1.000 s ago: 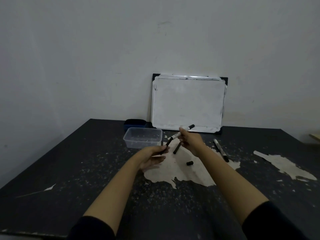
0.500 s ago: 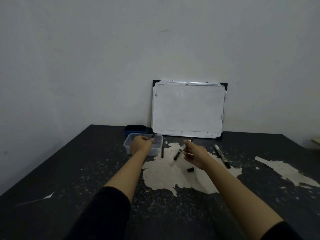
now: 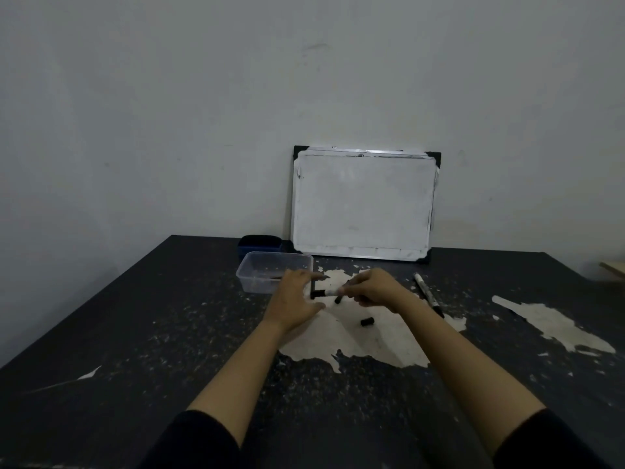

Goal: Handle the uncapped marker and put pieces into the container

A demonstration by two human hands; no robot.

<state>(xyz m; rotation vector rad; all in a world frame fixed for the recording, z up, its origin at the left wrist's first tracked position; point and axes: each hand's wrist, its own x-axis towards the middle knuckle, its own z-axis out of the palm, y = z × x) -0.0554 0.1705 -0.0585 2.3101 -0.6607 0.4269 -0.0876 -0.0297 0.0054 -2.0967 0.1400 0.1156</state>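
One marker [image 3: 333,292], white barrel with a black end pointing left, held level above the table: the right hand [image 3: 375,291] grips it with fingers and thumb curled round the barrel. One left hand [image 3: 294,299], fingers straight and spread, holding nothing, its fingertips [image 3: 318,277] just beside the marker's black end; whether they touch it cannot be told. One short black piece [image 3: 338,299] just below the right fingertips, partly hidden. One black cap [image 3: 367,321] lying on the pale bare patch [image 3: 355,346], below and near the right hand's knuckles. One clear plastic container [image 3: 274,276], rectangular, just beyond the left fingers, with small dark items inside, too dim to identify. One dark blue box [image 3: 259,243] behind the container. One further marker [image 3: 426,294] lying on the table to the right of the right hand, apart from it. One whiteboard [image 3: 363,204] with black corners, propped against the wall, well beyond both hands. One black table [image 3: 135,333], surface worn and flaked.
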